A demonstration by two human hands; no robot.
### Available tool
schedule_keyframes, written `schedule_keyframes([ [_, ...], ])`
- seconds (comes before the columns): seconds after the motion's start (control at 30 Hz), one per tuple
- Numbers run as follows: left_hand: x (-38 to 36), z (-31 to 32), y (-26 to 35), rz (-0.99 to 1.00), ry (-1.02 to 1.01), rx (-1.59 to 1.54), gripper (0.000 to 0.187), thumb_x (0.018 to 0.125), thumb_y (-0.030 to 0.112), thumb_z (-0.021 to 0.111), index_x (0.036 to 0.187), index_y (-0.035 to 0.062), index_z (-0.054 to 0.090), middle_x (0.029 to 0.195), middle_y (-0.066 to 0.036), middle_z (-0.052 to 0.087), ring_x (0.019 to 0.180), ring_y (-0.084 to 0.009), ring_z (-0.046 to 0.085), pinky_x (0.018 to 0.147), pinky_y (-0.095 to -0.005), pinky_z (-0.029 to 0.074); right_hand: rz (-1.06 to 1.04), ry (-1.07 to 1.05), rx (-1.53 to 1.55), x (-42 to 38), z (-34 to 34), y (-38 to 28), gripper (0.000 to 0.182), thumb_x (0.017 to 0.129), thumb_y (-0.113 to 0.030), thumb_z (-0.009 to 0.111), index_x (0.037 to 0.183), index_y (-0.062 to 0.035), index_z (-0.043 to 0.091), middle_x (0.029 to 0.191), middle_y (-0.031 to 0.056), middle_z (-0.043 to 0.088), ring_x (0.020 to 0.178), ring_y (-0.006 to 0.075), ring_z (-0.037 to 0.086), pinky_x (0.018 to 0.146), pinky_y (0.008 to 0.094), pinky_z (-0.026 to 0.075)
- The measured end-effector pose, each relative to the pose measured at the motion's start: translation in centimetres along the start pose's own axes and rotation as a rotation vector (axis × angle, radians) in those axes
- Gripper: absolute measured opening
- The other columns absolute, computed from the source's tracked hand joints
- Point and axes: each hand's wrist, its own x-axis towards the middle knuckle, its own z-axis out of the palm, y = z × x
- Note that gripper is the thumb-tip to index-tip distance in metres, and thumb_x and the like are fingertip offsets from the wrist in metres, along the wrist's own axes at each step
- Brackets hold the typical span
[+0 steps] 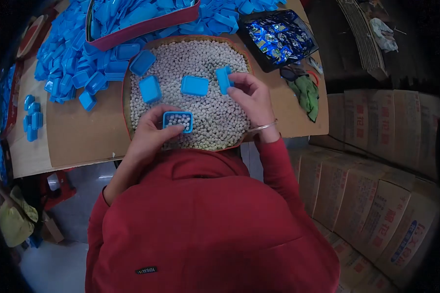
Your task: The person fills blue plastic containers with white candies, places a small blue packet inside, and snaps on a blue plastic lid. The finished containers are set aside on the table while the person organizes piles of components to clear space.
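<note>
My left hand [154,129] grips a small blue plastic box [178,113], its thumb along the near side. Whitish pellets [179,120] lie inside that box. Between the thumb and fingers of my right hand [254,100] is another blue plastic piece [223,80], tilted on its side. Both hands are over a wide red-rimmed tray [126,115] full of the same pellets. On the pellets rest a blue piece [194,85] in the middle, one [150,89] to its left and an open blue box [143,62] near the rim.
Loose blue boxes [73,63] heap up at the back left, beside a pink-edged bin [146,24] of blue parts. A black tray [264,61] holds shiny blue packets. Green cloth [308,97] lies at the right edge. Cartons [347,195] are stacked to my right.
</note>
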Motion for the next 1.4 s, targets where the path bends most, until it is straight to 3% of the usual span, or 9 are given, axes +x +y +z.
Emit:
schedule_keyframes([
  [0.03,0.0,0.2,0.0,0.057,-0.04,-0.015,0.04,0.08,0.0,0.069,0.117,0.0047,0.056,0.103,-0.002,0.063,0.094,-0.0101,0.06,0.082,-0.0259,0.051,0.03,-0.073,0.181,-0.2,-0.3,-0.5,0.04,0.08,-0.009,0.066,0.118,-0.0008,0.059,0.116,0.0101,0.061,0.1,0.0131,0.059,0.081,0.0291,0.05],
  [0.13,0.1,0.6,-0.1,0.172,-0.131,-0.048,0.05,0.077,-0.004,0.07,0.122,0.0041,0.053,0.106,-0.003,0.062,0.098,-0.0116,0.06,0.085,-0.0264,0.05,0.098,-0.249,0.455,-1.6,0.6,-1.6,0.046,0.079,-0.005,0.066,0.124,-0.001,0.056,0.115,0.0107,0.061,0.101,0.0152,0.059,0.082,0.0303,0.05],
  [0.37,0.3,0.6,0.4,0.257,-0.065,0.06,0.052,0.076,-0.003,0.069,0.124,0.0011,0.05,0.109,-0.005,0.06,0.1,-0.0116,0.058,0.081,-0.0266,0.05,-0.629,-0.32,-0.473,-3.3,3.8,-3.6,0.054,0.071,-0.006,0.068,0.123,-0.004,0.057,0.113,0.0154,0.058,0.101,0.0313,0.06,0.086,0.0368,0.05],
  [0.53,0.1,-0.8,0.5,0.316,-0.012,0.054,0.052,0.074,-0.006,0.07,0.123,0.0032,0.053,0.109,-0.003,0.063,0.098,-0.0107,0.06,0.086,-0.0255,0.049,-0.484,-0.173,-0.74,-3.1,1.1,-2.8,0.047,0.068,-0.009,0.069,0.114,-0.0028,0.06,0.114,0.0149,0.058,0.103,0.0342,0.056,0.087,0.0407,0.047],
  [0.7,0.8,-1.8,-0.5,0.284,0.006,0.088,0.052,0.074,-0.006,0.07,0.123,0.0036,0.054,0.108,-0.003,0.063,0.098,-0.0105,0.06,0.087,-0.026,0.049,-0.676,-0.152,-0.821,-0.5,2.8,-1.3,0.045,0.068,-0.013,0.072,0.11,-0.0029,0.06,0.117,0.0151,0.056,0.111,0.0339,0.052,0.092,0.0417,0.044],
  [0.83,0.4,-1.5,-0.2,0.252,0.024,0.043,0.052,0.073,-0.006,0.07,0.122,0.0037,0.054,0.108,-0.003,0.064,0.098,-0.0107,0.06,0.087,-0.0271,0.049,-0.677,-0.089,-0.855,2.3,4.8,-0.6,0.056,0.069,-0.012,0.072,0.122,-0.0053,0.053,0.111,0.0148,0.057,0.102,0.0353,0.056,0.085,0.0426,0.048],
  [0.97,0.1,-1.6,-0.1,0.265,-0.008,0.021,0.057,0.073,-0.006,0.071,0.125,0.0044,0.052,0.109,-0.002,0.063,0.1,-0.0115,0.06,0.088,-0.0274,0.049,-0.359,-0.306,-0.201,0.2,4.5,-3.2,0.058,0.066,-0.005,0.064,0.123,-0.0043,0.051,0.102,0.0043,0.052,0.094,0.013,0.055,0.08,0.0259,0.046],
  [1.1,0.2,-1.5,0.3,0.223,-0.104,-0.083,0.059,0.072,-0.006,0.072,0.126,0.0042,0.051,0.109,-0.002,0.063,0.1,-0.0117,0.06,0.088,-0.0278,0.049,-0.358,-0.401,0.205,-0.3,3.9,-2.1,0.043,0.068,-0.001,0.066,0.109,-0.0076,0.056,0.108,0.0104,0.055,0.098,0.0226,0.058,0.085,0.0322,0.047],
  [1.4,0.3,-0.5,-0.7,0.338,-0.042,-0.004,0.051,0.077,-0.003,0.07,0.124,0.0017,0.051,0.108,-0.003,0.061,0.098,-0.0109,0.059,0.082,-0.0265,0.051,-0.835,-0.258,-0.642,-2.5,5.1,-1.8,0.034,0.069,-0.004,0.071,0.102,-0.0061,0.065,0.125,0.0141,0.059,0.11,0.0328,0.058,0.09,0.0396,0.047],
])
